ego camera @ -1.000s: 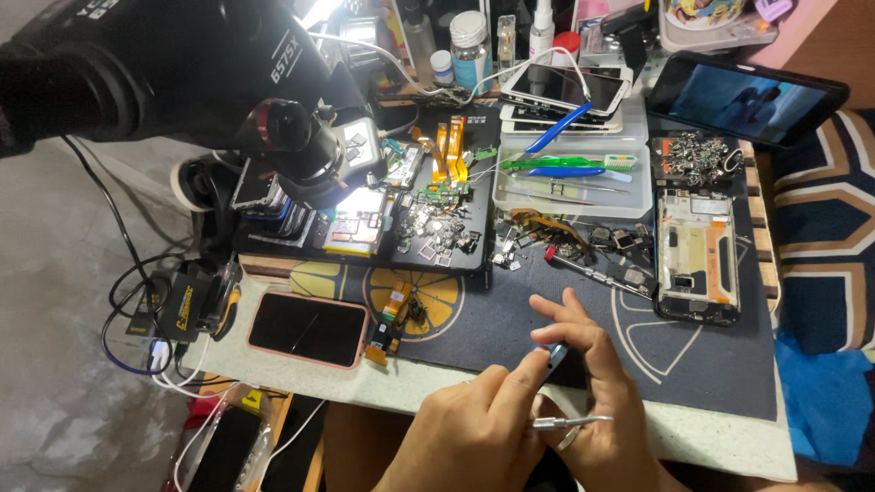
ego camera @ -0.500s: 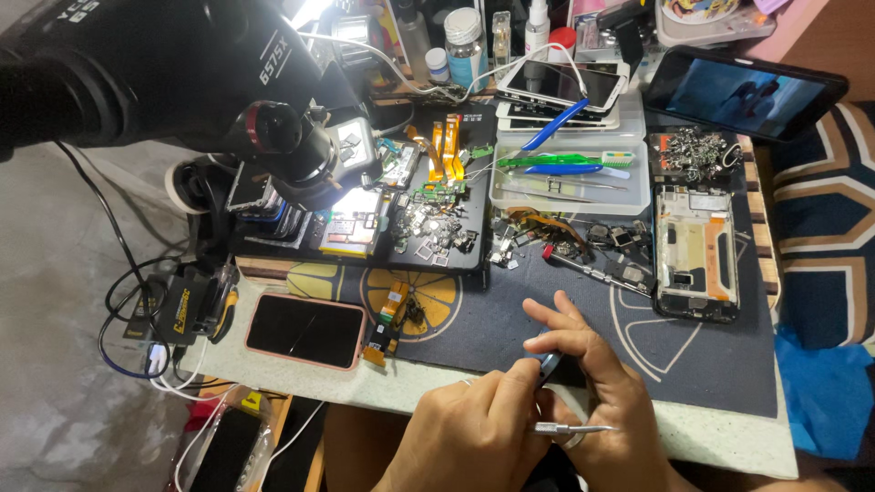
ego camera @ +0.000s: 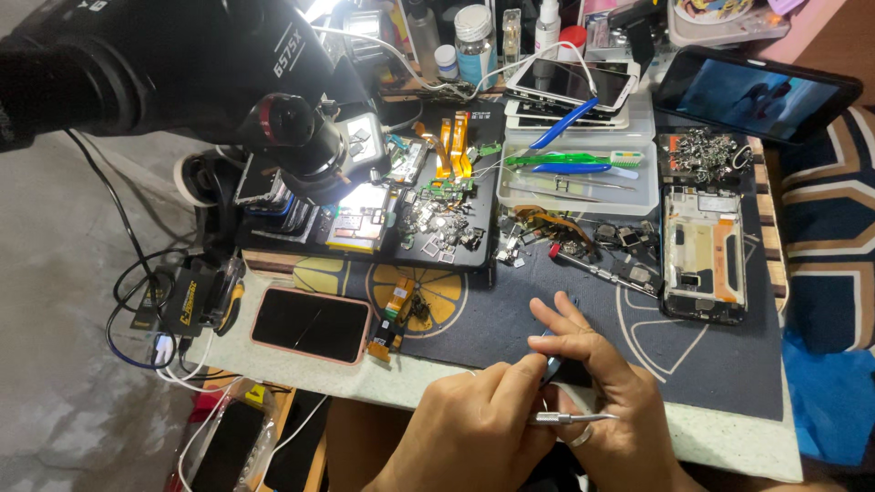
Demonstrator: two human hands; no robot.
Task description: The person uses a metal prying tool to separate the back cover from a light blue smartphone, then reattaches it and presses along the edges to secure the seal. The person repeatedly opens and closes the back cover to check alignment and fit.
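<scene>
Far left edge of the worktop point(ego camera: 729, 437): black charger box point(ego camera: 187, 296) with tangled cables, hanging off the side. Above it, big black microscope point(ego camera: 228, 82) with its lit ring over a black tray of small boards and metal parts point(ego camera: 428, 219). Near the front edge, pink-cased phone point(ego camera: 311, 324) lies face up, screen dark, just beside an orange flex cable piece point(ego camera: 394, 314) on the dark work mat point(ego camera: 510, 310). Front edge, centre: left hand point(ego camera: 478, 433) closed, fingers pinching metal tweezers point(ego camera: 570, 418) that point right, across the right hand. Right hand point(ego camera: 606, 392) touching the left, fingers curled round a small blue-grey tool point(ego camera: 552, 364); what's at its tip I can't tell, hidden between the fingers. Both hands sit over the mat, at the front edge. Behind them mid-worktop: red-tipped screwdriver point(ego camera: 597, 271) among loose camera modules. Further back, clear plastic tray point(ego camera: 574, 178) with green toothbrush point(ego camera: 565, 158) and blue tools, white phones point(ego camera: 570, 87) stacked behind it. Right side: opened phone frame point(ego camera: 702, 255) lying flat, back off, pile of small metal shields point(ego camera: 706, 150) just behind it. Back right corner: tablet point(ego camera: 756, 91), screen on.
</scene>
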